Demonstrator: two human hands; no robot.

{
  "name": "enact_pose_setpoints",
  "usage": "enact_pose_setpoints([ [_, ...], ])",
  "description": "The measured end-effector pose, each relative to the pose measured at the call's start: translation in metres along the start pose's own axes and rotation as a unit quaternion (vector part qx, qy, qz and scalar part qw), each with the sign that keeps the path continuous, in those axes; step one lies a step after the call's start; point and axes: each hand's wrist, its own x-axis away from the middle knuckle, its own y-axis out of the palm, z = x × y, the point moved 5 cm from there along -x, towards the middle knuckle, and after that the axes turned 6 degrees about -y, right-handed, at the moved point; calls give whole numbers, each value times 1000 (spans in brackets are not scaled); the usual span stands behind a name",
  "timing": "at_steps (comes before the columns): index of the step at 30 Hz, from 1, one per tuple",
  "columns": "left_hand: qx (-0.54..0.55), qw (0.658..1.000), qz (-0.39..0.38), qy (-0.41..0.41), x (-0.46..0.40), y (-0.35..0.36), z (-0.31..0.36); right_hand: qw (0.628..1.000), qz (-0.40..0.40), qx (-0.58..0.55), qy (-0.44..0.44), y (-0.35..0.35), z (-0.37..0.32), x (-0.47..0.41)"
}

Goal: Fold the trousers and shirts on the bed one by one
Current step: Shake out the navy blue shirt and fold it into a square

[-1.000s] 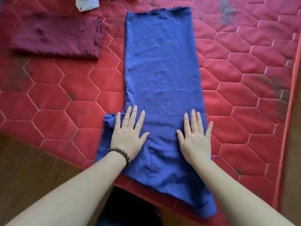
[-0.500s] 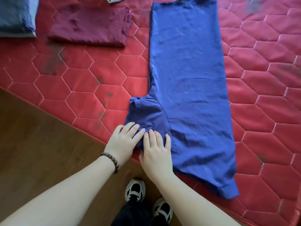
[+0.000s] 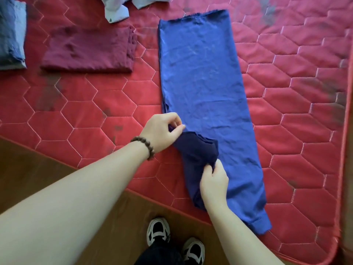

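Blue trousers [image 3: 206, 77] lie flat and lengthwise on the red quilted bed [image 3: 86, 104], folded leg over leg. Their crotch flap [image 3: 196, 148] is turned over onto the leg and looks darker. My left hand [image 3: 162, 131], with a bead bracelet on the wrist, pinches the trousers' left edge where the flap begins. My right hand [image 3: 214, 180] pinches the flap's cloth nearer the waist. A folded maroon garment [image 3: 89, 50] lies to the left of the trousers.
A folded blue-grey pile [image 3: 11, 33] lies at the far left. Crumpled pale blue clothes [image 3: 118, 8] sit at the top edge. The bed's front edge runs diagonally above the brown floor [image 3: 38, 169]. My shoes [image 3: 158, 230] stand by it. The bed's right edge [image 3: 343, 131] is close.
Both hands went from pressing flat on the trousers to pinching them. The crotch flap, which stuck out to the left, now lies folded over onto the leg.
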Motion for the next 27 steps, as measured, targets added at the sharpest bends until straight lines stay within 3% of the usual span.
enact_pose_setpoints([
  [3, -56, 998, 19, -12, -26, 21, 10, 996, -3, 6, 88, -14, 21, -9],
  [5, -61, 996, -11, -57, -31, 29, -2, 993, 3, 5, 115, -22, 27, -13],
  [7, -58, 992, -78, -86, -32, 36, -18, 996, 20, 23, 85, -28, 23, -19],
  [10, -162, 974, -142, -74, -35, 41, -35, 993, 30, 113, -6, -27, 7, -36],
  [12, -168, 975, -125, -79, -41, 40, -39, 987, 9, 161, -11, -21, 1, -51],
  [15, -123, 982, -102, -100, -52, 40, -41, 988, -33, 147, 15, -15, 0, -70],
  [18, -202, 971, -69, -105, -54, 40, -40, 981, -30, 192, -17, -19, -2, -71],
  [20, -302, 950, 18, -81, -46, 34, -32, 954, -3, 293, -62, -23, -6, -65],
  [23, -262, 954, 114, 88, -14, 49, -5, 906, 45, 351, -234, -19, -23, -53],
  [25, -260, 949, 59, 172, 9, 78, 1, 867, 7, 370, -333, -1, -23, -43],
  [27, -330, 933, -64, 131, 24, 108, -12, 838, -67, 419, -344, 18, -8, -35],
])
